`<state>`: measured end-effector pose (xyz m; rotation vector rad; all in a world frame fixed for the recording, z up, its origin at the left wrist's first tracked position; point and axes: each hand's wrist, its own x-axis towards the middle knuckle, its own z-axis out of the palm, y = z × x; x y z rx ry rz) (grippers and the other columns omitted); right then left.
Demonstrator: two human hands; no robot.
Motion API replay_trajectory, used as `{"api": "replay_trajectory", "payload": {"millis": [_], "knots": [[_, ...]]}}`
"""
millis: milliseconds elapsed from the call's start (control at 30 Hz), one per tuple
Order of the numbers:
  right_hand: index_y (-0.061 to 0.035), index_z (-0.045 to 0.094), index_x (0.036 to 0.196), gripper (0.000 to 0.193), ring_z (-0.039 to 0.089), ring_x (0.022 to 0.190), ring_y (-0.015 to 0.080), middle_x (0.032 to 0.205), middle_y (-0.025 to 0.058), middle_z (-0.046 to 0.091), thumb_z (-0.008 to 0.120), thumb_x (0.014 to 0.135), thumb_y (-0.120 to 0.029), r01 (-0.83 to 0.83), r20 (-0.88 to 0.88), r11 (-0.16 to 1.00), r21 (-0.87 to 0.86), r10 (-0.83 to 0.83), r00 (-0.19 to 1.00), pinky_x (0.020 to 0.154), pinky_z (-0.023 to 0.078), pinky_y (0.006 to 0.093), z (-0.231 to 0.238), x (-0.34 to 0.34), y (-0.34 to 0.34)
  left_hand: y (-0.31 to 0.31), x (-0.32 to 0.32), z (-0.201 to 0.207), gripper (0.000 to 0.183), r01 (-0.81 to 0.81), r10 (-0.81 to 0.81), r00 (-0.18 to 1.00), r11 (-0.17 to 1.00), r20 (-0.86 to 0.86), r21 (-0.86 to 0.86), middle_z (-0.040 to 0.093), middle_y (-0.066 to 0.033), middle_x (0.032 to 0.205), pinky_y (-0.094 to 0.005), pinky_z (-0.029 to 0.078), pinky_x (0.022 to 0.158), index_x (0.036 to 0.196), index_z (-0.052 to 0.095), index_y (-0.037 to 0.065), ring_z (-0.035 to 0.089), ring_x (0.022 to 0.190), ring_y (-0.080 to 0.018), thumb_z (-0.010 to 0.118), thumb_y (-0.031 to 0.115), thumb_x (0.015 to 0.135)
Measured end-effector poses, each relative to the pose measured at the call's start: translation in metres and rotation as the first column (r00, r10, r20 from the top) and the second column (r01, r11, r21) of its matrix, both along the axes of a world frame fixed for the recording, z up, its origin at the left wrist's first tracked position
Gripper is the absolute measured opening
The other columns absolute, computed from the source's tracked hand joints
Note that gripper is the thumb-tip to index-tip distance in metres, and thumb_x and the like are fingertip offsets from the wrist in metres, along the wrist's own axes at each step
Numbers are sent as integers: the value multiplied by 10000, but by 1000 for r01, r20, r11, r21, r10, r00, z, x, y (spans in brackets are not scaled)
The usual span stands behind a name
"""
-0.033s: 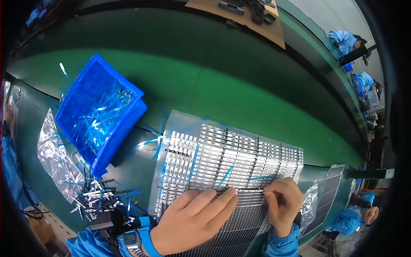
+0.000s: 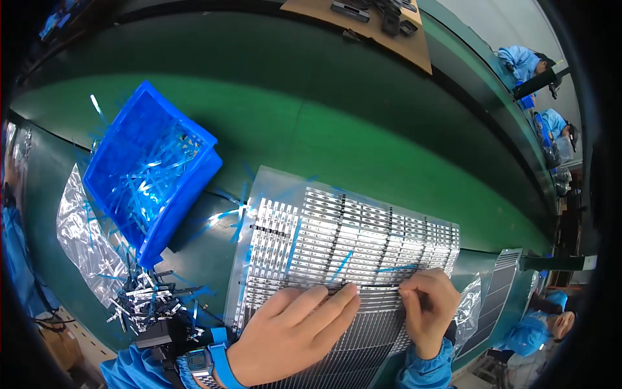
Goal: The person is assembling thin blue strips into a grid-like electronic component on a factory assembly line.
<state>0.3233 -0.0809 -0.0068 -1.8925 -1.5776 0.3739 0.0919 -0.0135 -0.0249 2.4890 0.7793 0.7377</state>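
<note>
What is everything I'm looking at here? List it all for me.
sheet of metal strips: one, silvery, centre of the bench, under both hands
bin: one, blue, left, holding blue film scraps
blue film scraps: many, strewn around the bin and sheet
loose strips: a pile, silvery-dark, below the bin
clear bag: one, far left
second sheet: one, dark, right
conveyor belt: green, behind
co-workers: several, blue sleeves, right edge
wristwatch: one, left wrist
left hand: flat on the sheet
right hand: pinching at a strip
</note>
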Motion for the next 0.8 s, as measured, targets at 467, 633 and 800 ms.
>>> {"api": "replay_trajectory", "payload": {"millis": [467,633,800], "knots": [[-27,735,885,164,669,745,222,864,90,698,796,761,62,40,22,998,-39,-39,999,618,513,314,4,-4,1,8,-3,6,334,18,-16,998,999,-54,35,652,12,1316,-264,461,824,1175,736,82,583,1083,-131,646,146,860],[-32,736,890,170,672,747,230,867,89,700,803,760,55,35,43,999,-31,-34,999,625,519,321,5,-5,2,2,-1,7,431,14,-15,999,999,-33,-37,619,-15,1340,-369,453,866,1255,700,97,556,1138,-224,733,183,833],[-32,736,900,183,675,761,245,878,96,701,804,756,57,17,58,1000,-27,-15,998,647,527,338,4,-5,2,7,-3,5,381,25,-26,999,999,-41,-23,635,-3,1328,-320,452,852,1219,716,90,566,1114,-176,693,167,846]]}}
